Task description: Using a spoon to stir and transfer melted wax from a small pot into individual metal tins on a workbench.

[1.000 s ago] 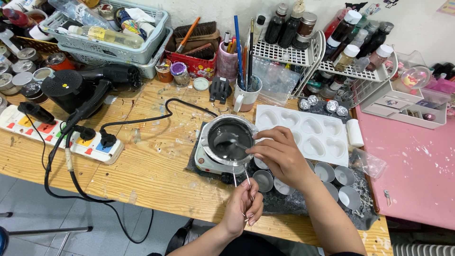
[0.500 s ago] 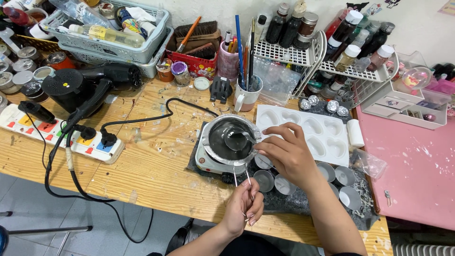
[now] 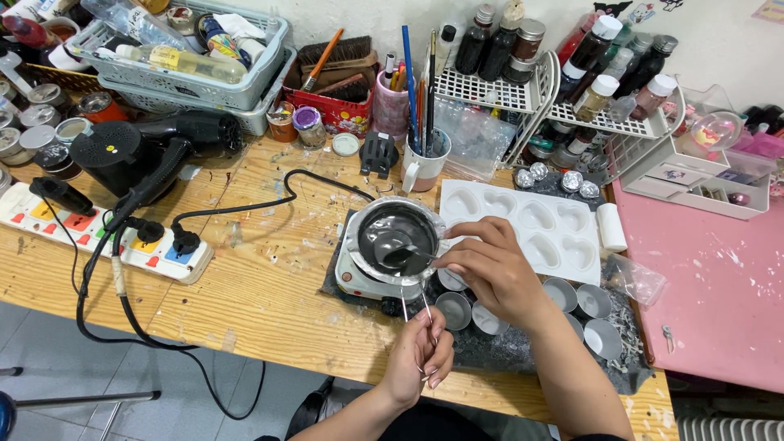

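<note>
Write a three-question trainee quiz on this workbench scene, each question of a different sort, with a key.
1. True or false: the right hand holds a spoon over the pot.
2. What does the left hand grip? A) a brush B) the pot's wire handle C) a bottle
3. Fill in: the heart-shaped mould is coloured ____.

Key: 1 true; 2 B; 3 white.

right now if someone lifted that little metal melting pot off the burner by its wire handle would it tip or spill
Probably tippy: the melting pot is wide and shallow, and the left hand grips only the ends of a thin wire handle. Its dark contents look liquid, so they could slosh. The small hot plate beneath suggests it is hot.
</note>
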